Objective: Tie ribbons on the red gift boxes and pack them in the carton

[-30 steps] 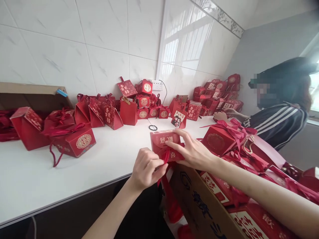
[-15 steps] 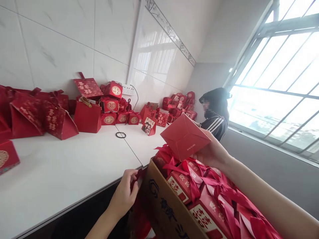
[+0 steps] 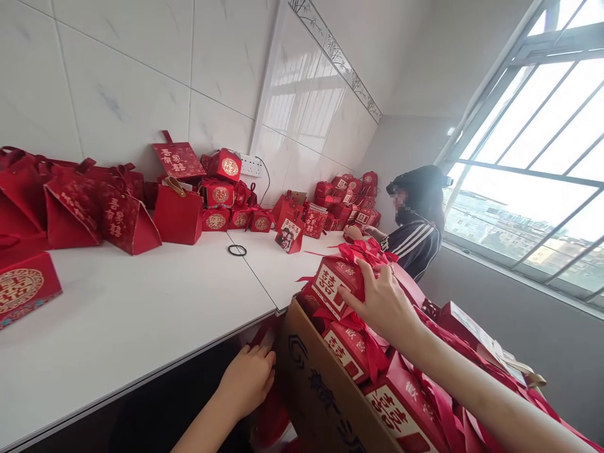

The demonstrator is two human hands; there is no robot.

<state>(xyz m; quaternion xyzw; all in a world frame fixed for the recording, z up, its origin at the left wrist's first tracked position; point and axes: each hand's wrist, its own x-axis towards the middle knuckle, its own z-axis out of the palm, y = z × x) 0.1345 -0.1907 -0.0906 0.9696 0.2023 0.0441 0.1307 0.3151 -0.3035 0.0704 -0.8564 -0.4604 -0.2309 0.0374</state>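
My right hand is closed over a red gift box with a gold double-happiness label, thumb on its front and fingers over its top. This box sits on top of other ribbon-tied red boxes that fill a brown cardboard carton. My left hand is low beside the carton's left side, below the table edge, its fingers curled. Whatever they may grip is hidden. At the carton's right lies another red box with a gold loop, partly behind my right forearm.
Red gift bags and stacked red boxes line the white table along the tiled wall. A black elastic ring lies near the table seam. Another person works at the far end, by the barred window.
My right hand no longer holds up a red box with its underside facing me; it is now on a labelled box atop the carton. A gold-looped box has come into view at right.
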